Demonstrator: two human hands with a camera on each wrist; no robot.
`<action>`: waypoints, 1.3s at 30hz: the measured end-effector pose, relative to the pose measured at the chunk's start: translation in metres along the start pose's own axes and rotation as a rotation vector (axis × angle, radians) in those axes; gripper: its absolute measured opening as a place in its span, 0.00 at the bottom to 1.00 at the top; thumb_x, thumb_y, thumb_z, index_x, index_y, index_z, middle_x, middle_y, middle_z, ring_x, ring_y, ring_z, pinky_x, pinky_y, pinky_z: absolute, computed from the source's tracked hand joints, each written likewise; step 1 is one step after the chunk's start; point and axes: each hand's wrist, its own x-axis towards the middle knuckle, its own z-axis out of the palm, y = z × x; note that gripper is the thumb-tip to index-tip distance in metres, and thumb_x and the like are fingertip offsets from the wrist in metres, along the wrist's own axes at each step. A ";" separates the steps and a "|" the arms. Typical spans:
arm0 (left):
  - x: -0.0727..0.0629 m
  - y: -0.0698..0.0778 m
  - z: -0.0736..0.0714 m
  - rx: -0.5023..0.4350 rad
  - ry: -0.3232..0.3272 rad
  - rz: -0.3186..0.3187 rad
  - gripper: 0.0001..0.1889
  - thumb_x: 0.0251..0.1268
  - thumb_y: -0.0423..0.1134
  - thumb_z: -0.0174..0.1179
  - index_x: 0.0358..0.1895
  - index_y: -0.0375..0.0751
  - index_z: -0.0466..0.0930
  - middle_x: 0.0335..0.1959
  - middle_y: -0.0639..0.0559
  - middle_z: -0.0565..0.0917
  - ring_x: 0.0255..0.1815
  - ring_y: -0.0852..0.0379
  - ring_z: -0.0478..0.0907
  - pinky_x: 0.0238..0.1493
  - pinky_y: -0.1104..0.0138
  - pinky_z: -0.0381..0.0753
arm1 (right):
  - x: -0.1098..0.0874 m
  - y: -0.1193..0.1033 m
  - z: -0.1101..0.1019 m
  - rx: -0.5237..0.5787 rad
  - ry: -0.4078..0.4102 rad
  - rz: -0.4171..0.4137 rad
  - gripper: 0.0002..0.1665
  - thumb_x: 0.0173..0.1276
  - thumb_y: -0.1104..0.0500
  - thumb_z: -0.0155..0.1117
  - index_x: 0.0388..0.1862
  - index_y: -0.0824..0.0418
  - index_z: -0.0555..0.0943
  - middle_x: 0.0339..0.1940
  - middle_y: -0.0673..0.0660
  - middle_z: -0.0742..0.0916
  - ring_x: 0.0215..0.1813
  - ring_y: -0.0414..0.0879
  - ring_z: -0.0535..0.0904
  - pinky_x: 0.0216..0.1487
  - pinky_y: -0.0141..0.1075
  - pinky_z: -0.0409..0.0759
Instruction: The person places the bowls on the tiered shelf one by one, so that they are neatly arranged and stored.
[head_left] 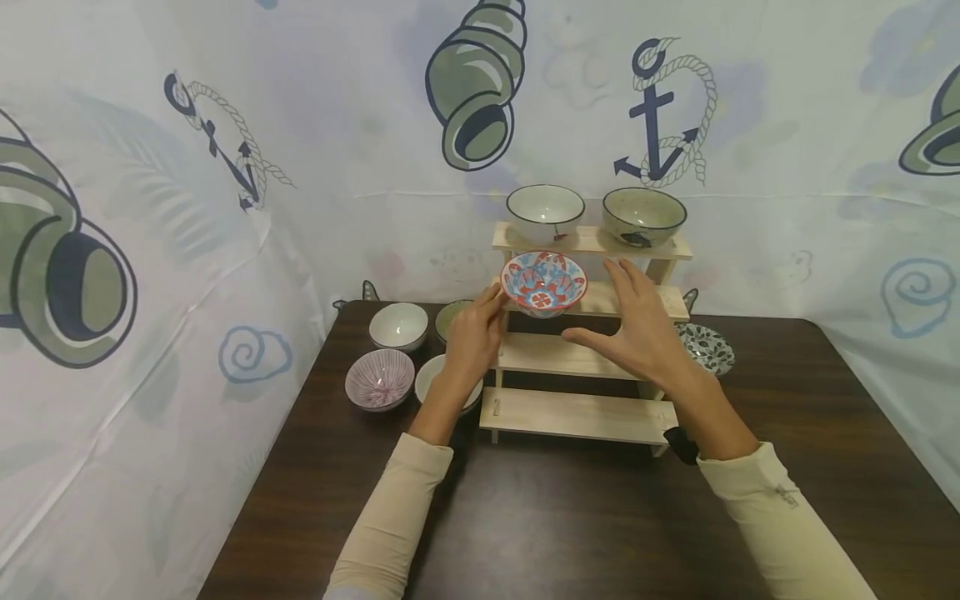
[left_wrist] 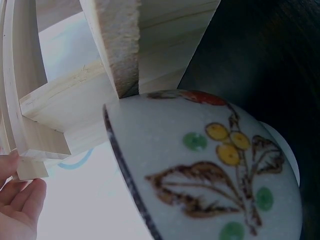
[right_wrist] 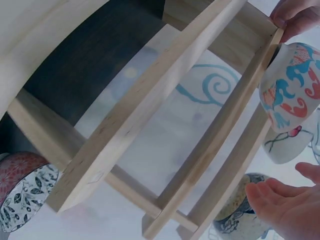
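Observation:
A small red-and-blue patterned bowl [head_left: 543, 286] sits on the second-highest shelf of a stepped wooden stand [head_left: 577, 414]. My left hand [head_left: 471, 340] is at the bowl's left, thumb and fingers pinching the end of that shelf. Both wrist views show the fingers around the plank's end. To the bowl's right, my right hand [head_left: 641, 325] is held apart from it, thumb and fingers spread, with nothing in its grasp. On the top shelf stand a white bowl [head_left: 545, 215] with a dark rim and a greenish bowl [head_left: 643, 221].
Left of the stand are a white bowl [head_left: 398, 327], a pink striped bowl [head_left: 380, 380] and two partly hidden bowls. A black-and-white leaf bowl [head_left: 707, 350] stands at the right, beside a red bowl [right_wrist: 17, 172]. Dark wooden table [head_left: 540, 517]; patterned cloth behind.

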 end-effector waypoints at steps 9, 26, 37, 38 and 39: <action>0.000 0.001 0.000 -0.001 0.014 0.013 0.16 0.74 0.30 0.59 0.60 0.38 0.86 0.68 0.42 0.81 0.69 0.43 0.80 0.66 0.47 0.80 | -0.010 0.010 -0.003 -0.028 0.018 0.006 0.70 0.55 0.26 0.73 0.86 0.54 0.51 0.85 0.67 0.57 0.84 0.68 0.52 0.75 0.73 0.59; 0.001 -0.002 0.001 -0.001 -0.004 0.006 0.17 0.76 0.31 0.58 0.63 0.40 0.84 0.69 0.42 0.80 0.70 0.43 0.79 0.68 0.46 0.79 | -0.023 0.036 -0.015 -0.002 0.009 0.073 0.72 0.56 0.30 0.75 0.86 0.60 0.49 0.85 0.69 0.56 0.83 0.71 0.51 0.72 0.76 0.58; 0.001 0.000 -0.001 0.004 -0.001 0.008 0.17 0.75 0.31 0.58 0.62 0.39 0.84 0.69 0.44 0.80 0.70 0.42 0.79 0.67 0.46 0.79 | -0.031 0.054 -0.027 0.012 -0.002 0.120 0.73 0.59 0.31 0.74 0.86 0.62 0.44 0.85 0.71 0.52 0.84 0.73 0.47 0.73 0.76 0.56; 0.000 0.000 -0.001 0.000 0.000 0.010 0.17 0.75 0.31 0.58 0.62 0.39 0.84 0.69 0.43 0.80 0.70 0.42 0.79 0.67 0.46 0.79 | -0.032 0.055 -0.028 0.010 0.000 0.121 0.73 0.59 0.31 0.74 0.86 0.63 0.43 0.85 0.72 0.52 0.84 0.73 0.47 0.73 0.76 0.56; 0.000 0.000 0.000 -0.002 0.001 0.010 0.17 0.76 0.31 0.58 0.62 0.39 0.84 0.69 0.43 0.80 0.70 0.42 0.79 0.67 0.46 0.79 | -0.032 0.057 -0.029 0.009 0.000 0.123 0.73 0.60 0.31 0.74 0.86 0.63 0.43 0.85 0.72 0.52 0.84 0.73 0.47 0.74 0.75 0.55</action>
